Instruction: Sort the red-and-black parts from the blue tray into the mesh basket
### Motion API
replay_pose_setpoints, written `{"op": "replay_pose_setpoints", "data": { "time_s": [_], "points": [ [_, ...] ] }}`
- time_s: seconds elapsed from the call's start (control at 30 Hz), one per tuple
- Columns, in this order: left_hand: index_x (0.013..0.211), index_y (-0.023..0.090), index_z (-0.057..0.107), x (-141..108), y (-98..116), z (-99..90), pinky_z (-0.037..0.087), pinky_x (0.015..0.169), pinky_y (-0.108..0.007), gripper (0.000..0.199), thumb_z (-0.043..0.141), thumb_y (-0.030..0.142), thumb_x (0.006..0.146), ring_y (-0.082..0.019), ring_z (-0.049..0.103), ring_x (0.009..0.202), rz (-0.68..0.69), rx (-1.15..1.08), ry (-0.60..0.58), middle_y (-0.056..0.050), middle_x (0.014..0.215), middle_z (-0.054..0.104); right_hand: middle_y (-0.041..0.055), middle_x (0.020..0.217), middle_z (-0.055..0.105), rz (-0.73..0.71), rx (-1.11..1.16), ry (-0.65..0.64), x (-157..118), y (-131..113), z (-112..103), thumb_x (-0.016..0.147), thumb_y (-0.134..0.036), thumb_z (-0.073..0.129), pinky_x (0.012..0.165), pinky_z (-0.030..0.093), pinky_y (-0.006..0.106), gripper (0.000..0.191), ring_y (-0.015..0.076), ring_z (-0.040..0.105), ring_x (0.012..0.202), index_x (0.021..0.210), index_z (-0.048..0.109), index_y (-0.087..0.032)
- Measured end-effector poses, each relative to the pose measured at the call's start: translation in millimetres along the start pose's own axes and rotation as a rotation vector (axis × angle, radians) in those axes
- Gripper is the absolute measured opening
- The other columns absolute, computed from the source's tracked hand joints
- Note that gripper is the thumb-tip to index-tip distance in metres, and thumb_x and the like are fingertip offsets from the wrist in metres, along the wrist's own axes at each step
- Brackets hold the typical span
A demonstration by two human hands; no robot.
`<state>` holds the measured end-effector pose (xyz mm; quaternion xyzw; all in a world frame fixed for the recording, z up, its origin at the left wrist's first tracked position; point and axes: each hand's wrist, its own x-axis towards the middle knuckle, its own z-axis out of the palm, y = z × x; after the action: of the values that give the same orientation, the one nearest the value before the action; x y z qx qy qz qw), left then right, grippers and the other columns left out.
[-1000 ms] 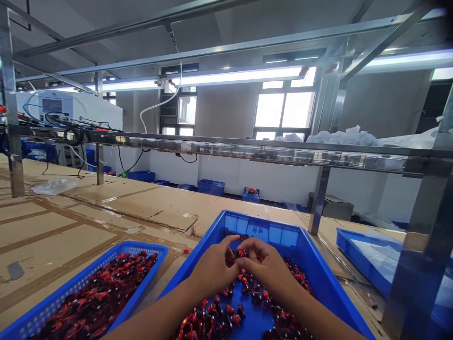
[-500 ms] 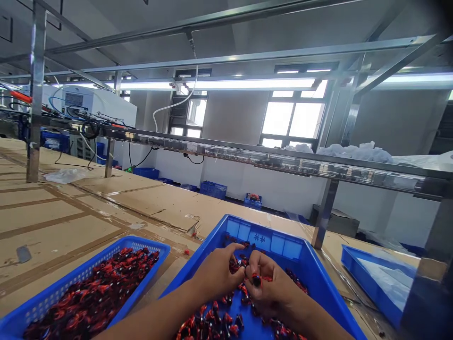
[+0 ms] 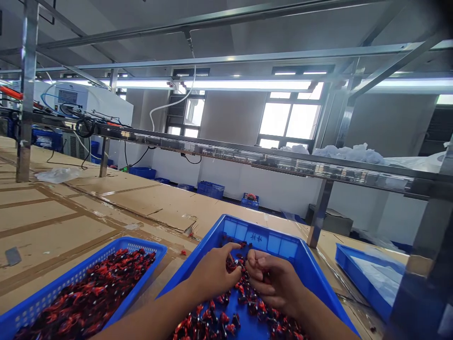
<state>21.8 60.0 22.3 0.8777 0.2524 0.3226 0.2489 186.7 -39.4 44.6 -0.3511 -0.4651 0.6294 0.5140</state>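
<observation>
Two hands part above a blue tray (image 3: pixel 279 243): the left hand (image 3: pixel 215 270), whose fingertips meet the other's one second earlier, now holds its thumb and forefinger apart. The right hand (image 3: pixel 278 283) turns, its lower fingers loosening from their curl of half a second ago, and the dark-and-red piece then visible at its fingers no longer shows clearly.
</observation>
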Motion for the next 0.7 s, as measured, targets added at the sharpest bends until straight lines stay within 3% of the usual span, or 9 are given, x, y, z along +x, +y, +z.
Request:
{"op": "replay_pose_setpoints", "data": {
  "time_s": [0.07, 0.2, 0.4, 0.5, 0.6, 0.7],
  "points": [
    [0.129, 0.027, 0.053, 0, 0, -0.6, 0.041, 0.064, -0.025, 0.051, 0.058, 0.036, 0.079, -0.019, 0.061, 0.077, 0.014, 0.014, -0.005, 0.0, 0.084, 0.067, -0.0083, 0.055, 0.037, -0.107, -0.303, 0.153, 5, 5, 0, 0.08, -0.037, 0.063, 0.036, 0.017, 0.016, 0.02, 0.0051, 0.023, 0.041, 0.079, 0.053, -0.02],
    [0.132, 0.028, 0.049, -1, 0, 0.0, 0.043, 0.066, -0.026, 0.061, 0.059, 0.027, 0.073, -0.02, 0.063, 0.08, 0.053, 0.042, -0.059, 0.0, 0.089, 0.068, -0.006, 0.056, 0.045, -0.233, -0.954, 0.374, 10, 13, 2, 0.075, -0.032, 0.072, 0.051, 0.028, 0.021, 0.018, 0.0094, 0.04, 0.054, 0.087, 0.068, -0.018],
    [0.131, 0.027, 0.05, -2, 0, 4.4, 0.046, 0.077, -0.03, 0.065, 0.056, 0.019, 0.067, -0.023, 0.064, 0.094, 0.113, 0.131, -0.098, -0.002, 0.108, 0.068, -0.0049, 0.056, 0.052, -0.2, -1.204, 0.382, 6, 13, 7, 0.075, -0.029, 0.069, 0.053, 0.029, 0.024, 0.02, 0.0125, 0.047, 0.055, 0.093, 0.073, -0.022],
    [0.131, 0.029, 0.05, -3, 4, 6.0, 0.045, 0.08, -0.031, 0.062, 0.056, 0.021, 0.07, -0.023, 0.065, 0.096, 0.124, 0.143, -0.093, -0.001, 0.11, 0.068, -0.0044, 0.054, 0.051, -0.234, -1.172, 0.408, 6, 13, 9, 0.074, -0.025, 0.066, 0.052, 0.025, 0.024, 0.009, 0.0118, 0.044, 0.054, 0.079, 0.072, -0.02],
    [0.127, 0.031, 0.052, -5, 8, 7.0, 0.044, 0.071, -0.028, 0.054, 0.057, 0.026, 0.074, -0.02, 0.065, 0.085, 0.126, 0.124, -0.08, 0.002, 0.096, 0.07, -0.0041, 0.052, 0.047, -0.187, -0.778, 0.497, 10, 14, 8, 0.072, -0.02, 0.062, 0.048, 0.019, 0.024, 0.016, 0.0094, 0.036, 0.051, 0.056, 0.061, -0.018],
    [0.126, 0.031, 0.052, -5, 10, 7.6, 0.039, 0.063, -0.025, 0.053, 0.059, 0.027, 0.074, -0.018, 0.062, 0.074, 0.098, 0.115, -0.082, 0.004, 0.079, 0.067, -0.006, 0.048, 0.037, -0.035, -0.398, 0.522, 12, 13, 6, 0.075, -0.028, 0.055, 0.041, 0.013, 0.023, 0.026, 0.0075, 0.025, 0.042, 0.051, 0.047, -0.019]
  ]
}}
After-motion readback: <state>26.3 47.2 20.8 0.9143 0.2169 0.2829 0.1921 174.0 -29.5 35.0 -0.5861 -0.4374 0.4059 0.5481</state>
